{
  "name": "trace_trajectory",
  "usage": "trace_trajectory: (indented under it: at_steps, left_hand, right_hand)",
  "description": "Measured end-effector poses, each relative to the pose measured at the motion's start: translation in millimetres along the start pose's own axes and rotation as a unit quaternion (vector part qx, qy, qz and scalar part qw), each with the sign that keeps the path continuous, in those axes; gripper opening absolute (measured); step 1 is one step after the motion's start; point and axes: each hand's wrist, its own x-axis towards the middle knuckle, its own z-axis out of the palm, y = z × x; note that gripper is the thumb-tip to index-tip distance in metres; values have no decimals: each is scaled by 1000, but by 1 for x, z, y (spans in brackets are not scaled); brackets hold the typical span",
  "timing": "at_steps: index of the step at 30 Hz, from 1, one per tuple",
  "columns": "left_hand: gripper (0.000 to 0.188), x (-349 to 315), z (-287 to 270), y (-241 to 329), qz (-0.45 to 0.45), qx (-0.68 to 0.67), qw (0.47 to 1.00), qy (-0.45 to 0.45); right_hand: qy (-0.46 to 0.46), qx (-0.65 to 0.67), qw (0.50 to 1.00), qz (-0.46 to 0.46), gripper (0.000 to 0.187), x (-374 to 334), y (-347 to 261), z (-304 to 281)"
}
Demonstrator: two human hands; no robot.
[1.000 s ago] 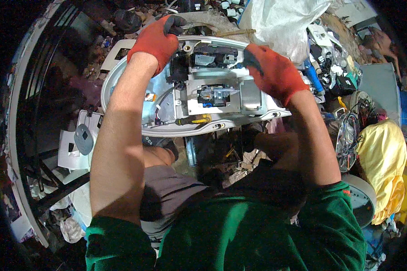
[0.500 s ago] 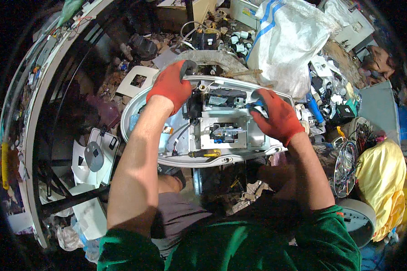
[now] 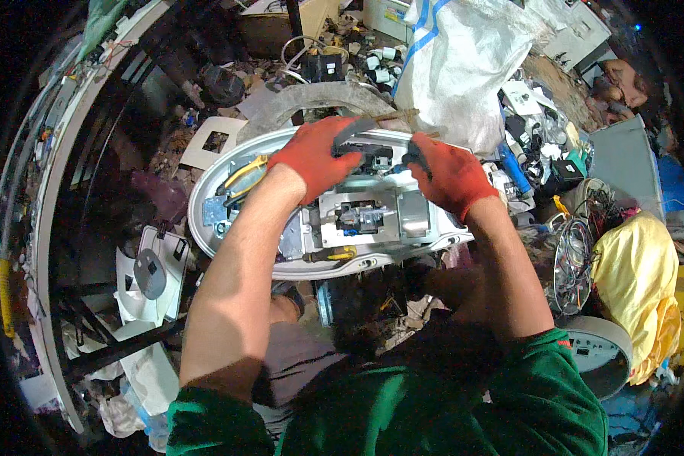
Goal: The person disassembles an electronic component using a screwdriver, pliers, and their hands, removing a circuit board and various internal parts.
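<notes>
An opened oval white housing (image 3: 205,190) lies across in front of me, with electronic parts inside. My left hand (image 3: 319,156), in a red glove with grey fingertips, reaches over its far side. Its fingers stretch to the right, thumb apart, beside a black module (image 3: 376,156). At the module's right end is my right hand (image 3: 450,175), gloved alike, its fingers bent together; whatever they hold is hidden. Yellow-handled pliers (image 3: 245,175) rest in the left part of the housing. Along the near rim lies a yellow-and-black screwdriver (image 3: 330,255). A metal plate with a mechanism (image 3: 359,217) sits mid-housing.
A big white sack (image 3: 463,76) stands beyond the housing. Mixed scrap and a blue cylinder (image 3: 515,171) lie to the right, near a tangle of wires (image 3: 574,262) and a yellow sack (image 3: 638,296). White plastic panels (image 3: 152,273) are at left, by a dark frame.
My left hand has moved right, from the far rim to the black module, uncovering the pliers. My right hand stays near the module's right end. The whole view has shifted slightly.
</notes>
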Motion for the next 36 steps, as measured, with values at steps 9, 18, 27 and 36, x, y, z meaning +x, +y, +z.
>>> trace_trajectory:
  at_steps: [9, 18, 27, 36]
  left_hand:
    - [52, 29, 43, 15, 85, -21, 995, -48]
    - [48, 41, 52, 30, 62, 20, 994, -84]
    - [52, 43, 63, 33, 39, -11, 998, -45]
    - [63, 50, 67, 23, 60, 18, 996, -62]
  right_hand:
    - [119, 123, 964, -203, 40, 2, 4, 25]
    - [188, 130, 967, -112, 44, -3, 14, 41]
    - [205, 194, 958, -54, 42, -7, 13, 32]
    - [214, 280, 933, -70, 43, -10, 13, 31]
